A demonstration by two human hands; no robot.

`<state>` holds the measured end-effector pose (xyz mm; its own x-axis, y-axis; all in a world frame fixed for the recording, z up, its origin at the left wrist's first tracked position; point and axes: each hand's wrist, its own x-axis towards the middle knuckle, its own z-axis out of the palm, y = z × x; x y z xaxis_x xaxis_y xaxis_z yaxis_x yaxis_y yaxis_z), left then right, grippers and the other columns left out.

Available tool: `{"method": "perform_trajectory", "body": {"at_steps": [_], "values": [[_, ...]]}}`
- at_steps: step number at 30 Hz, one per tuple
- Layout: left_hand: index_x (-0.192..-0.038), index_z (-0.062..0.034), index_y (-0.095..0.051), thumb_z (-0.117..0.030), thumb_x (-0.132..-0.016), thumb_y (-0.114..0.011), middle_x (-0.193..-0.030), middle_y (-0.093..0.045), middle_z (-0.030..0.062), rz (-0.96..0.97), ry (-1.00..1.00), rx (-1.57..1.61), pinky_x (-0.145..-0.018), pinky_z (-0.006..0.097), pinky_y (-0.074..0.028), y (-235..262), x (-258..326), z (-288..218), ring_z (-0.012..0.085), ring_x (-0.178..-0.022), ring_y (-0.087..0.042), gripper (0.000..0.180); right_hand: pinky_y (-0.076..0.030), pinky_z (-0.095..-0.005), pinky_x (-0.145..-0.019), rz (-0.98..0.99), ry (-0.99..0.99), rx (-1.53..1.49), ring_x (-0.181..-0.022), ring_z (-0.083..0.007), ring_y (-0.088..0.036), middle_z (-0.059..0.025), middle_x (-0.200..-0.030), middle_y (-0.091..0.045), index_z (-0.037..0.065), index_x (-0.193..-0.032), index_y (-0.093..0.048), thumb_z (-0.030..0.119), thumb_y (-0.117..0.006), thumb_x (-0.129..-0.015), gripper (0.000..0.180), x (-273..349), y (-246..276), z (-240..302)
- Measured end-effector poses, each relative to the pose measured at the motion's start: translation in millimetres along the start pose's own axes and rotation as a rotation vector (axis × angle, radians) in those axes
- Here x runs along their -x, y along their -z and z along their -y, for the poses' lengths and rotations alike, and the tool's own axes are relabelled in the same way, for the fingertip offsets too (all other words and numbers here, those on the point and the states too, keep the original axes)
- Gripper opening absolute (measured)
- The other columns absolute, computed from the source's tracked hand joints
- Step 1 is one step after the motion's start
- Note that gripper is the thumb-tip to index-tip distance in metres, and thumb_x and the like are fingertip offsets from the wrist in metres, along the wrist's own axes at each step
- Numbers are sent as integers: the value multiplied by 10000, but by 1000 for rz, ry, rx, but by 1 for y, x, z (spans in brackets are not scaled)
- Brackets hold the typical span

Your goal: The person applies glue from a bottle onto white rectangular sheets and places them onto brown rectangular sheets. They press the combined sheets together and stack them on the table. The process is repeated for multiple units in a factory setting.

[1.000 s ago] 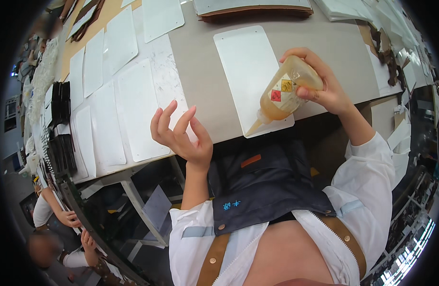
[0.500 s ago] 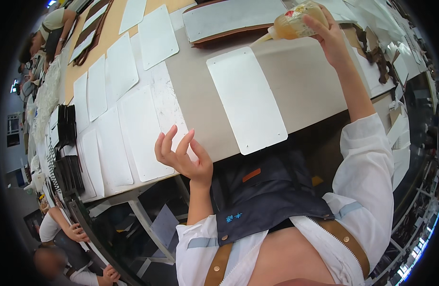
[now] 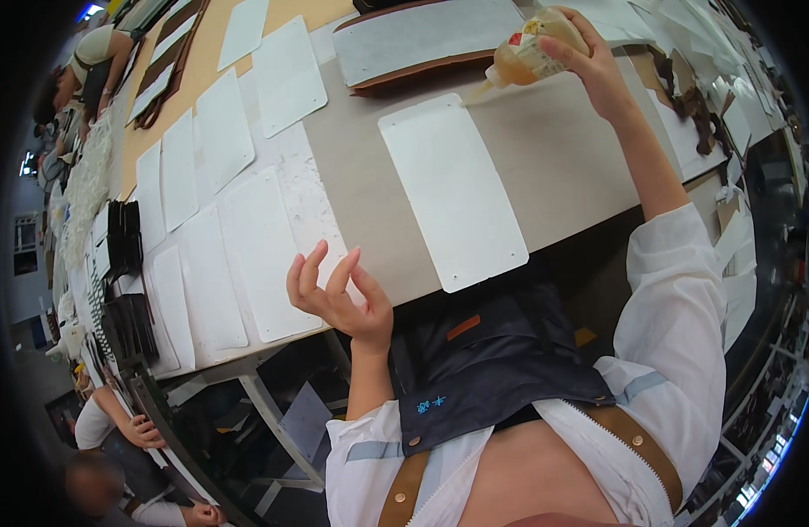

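Observation:
My right hand (image 3: 593, 70) grips a clear squeeze bottle (image 3: 529, 58) of amber liquid, tilted with its thin nozzle pointing down and left. The nozzle tip is close to the far right corner of a white rectangular panel (image 3: 453, 193); whether it touches, I cannot tell. That panel has small holes near its ends and lies on a grey mat (image 3: 562, 167), its near end reaching past the table edge. My left hand (image 3: 344, 297) hovers palm up over the table's front edge, fingers apart and curled, holding nothing.
Several white panels (image 3: 264, 255) cover the table's left side. Beyond the mat lies a larger white panel (image 3: 431, 39) on brown material. Dark folded pieces (image 3: 127, 325) stand at the left edge, scraps (image 3: 685, 105) lie right, and co-workers (image 3: 97, 61) are at the left.
My right hand has lowered the bottle slightly and shifted it left, bringing the nozzle tip nearer the panel's corner. My left hand has barely moved.

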<state>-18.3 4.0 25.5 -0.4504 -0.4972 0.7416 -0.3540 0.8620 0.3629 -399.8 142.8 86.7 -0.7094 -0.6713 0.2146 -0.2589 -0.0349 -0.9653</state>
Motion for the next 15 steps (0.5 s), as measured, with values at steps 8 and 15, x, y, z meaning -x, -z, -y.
{"method": "perform_trajectory", "body": {"at_steps": [8,15], "values": [[-1079,-56,-671,50,-879,-576,-1321,-581,131,-7,-16,-5,-1117,500,-336,-2,1,2,366,-1348,-415,246,-505,-293,-939,79,-40,-2,-1068,-136,-631,-42,-1129,-660,72,-1301,-562,251,-811,-878,523,20,10,2],[-1082,-55,-670,54,-875,-577,-1331,-579,131,-10,-25,-14,-1119,500,-338,-2,0,1,364,-1349,-415,252,-451,-290,-993,41,-80,79,-1144,-125,-573,-23,-1207,-615,77,-1377,-550,420,-797,-853,674,54,28,-4]]}}
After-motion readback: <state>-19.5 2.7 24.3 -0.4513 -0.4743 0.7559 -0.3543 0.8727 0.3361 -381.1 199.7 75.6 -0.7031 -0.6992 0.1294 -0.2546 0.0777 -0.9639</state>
